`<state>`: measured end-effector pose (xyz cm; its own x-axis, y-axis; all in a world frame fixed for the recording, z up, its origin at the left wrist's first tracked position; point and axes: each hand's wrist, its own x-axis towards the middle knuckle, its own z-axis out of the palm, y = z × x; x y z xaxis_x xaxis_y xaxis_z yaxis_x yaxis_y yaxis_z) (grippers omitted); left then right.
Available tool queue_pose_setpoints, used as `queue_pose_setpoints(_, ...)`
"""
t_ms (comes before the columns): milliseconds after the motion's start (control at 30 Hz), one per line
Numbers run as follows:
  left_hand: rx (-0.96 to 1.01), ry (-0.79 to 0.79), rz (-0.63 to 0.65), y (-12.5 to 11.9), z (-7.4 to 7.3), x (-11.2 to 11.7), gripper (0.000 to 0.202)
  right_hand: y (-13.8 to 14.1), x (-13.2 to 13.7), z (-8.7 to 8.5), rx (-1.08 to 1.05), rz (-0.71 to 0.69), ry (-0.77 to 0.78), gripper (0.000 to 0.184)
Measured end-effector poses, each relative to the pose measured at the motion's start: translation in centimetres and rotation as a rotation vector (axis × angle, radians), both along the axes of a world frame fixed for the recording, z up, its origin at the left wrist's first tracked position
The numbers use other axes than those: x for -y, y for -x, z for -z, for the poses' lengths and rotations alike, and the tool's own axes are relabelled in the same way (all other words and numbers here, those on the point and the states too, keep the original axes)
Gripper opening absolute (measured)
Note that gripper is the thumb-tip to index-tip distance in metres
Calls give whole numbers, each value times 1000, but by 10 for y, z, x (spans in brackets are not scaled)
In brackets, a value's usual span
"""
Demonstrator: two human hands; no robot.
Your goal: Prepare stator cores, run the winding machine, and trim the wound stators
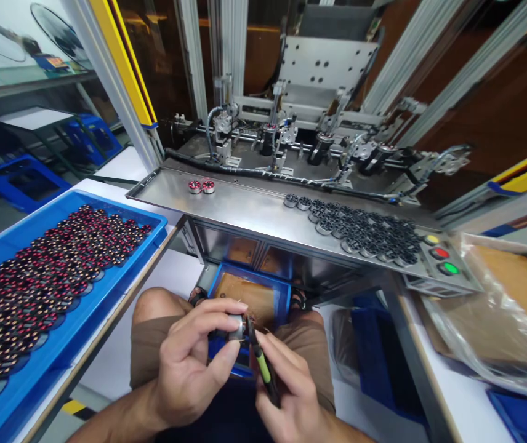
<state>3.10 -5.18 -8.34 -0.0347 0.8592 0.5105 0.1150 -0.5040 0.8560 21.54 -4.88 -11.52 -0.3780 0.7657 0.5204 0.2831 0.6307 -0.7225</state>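
Fingers and thumb of my left hand [199, 360] pinch a small round motor part [236, 327] with a silvery side, held over my lap. Thin wire ends seem to stick out from its edge. In my right hand [293, 384] is a pair of wire cutters [263, 367] with black and green handles. Its dark jaws are up against the right face of the part; whether they are closed on a wire I cannot make out. Below both hands, a blue bin [286, 298] with a brown bottom sits between my feet and holds small scraps.
At left, a blue tray [164, 224] holds many red and copper wound parts. Two red wound parts [201, 186] and a cluster of dark parts [369, 227] lie on the metal ledge [254, 209]. Behind stands a machine fixture [291, 138]; push buttons [446, 258] and a plastic-wrapped box [517, 301] are right.
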Motion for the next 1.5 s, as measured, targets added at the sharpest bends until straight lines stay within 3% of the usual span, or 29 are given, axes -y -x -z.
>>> queue_pose_setpoints(100, 24, 19, 10, 1, 0, -2, 32, -4, 1, 9, 23, 103, 29, 70)
queue_pose_setpoints(200, -72, -92, 45, 6, -2, -6, 35, -9, 0, 8, 36, 163, 113, 61)
queue_pose_setpoints(333, -241, -261, 40, 16, 3, -9, 61, -22, -3, -1, 47, 113, 252, 60)
queue_pose_setpoints(467, -276, -235, 3, 17, 11, -9, 76, -41, 1, -10, 113, 58, 342, 63)
queue_pose_setpoints(600, -405, -297, -76, 13, 3, -11, 67, -50, 9, -22, 136, -12, 422, 70)
queue_pose_setpoints(767, -523, -377, -136, 12, -12, -14, 42, -45, 11, -38, -32, -160, 501, 76)
queue_pose_setpoints(1000, -632, -370, -179, 17, -9, -10, 33, -41, 9, -53, -175, -344, 667, 65)
queue_pose_setpoints(1233, -585, -435, -116, 19, -9, -14, 48, -40, 8, -55, -173, -361, 699, 56)
queue_pose_setpoints(1500, -415, -438, -11, 17, -10, -15, 57, -39, 8, -56, -136, -335, 660, 65)
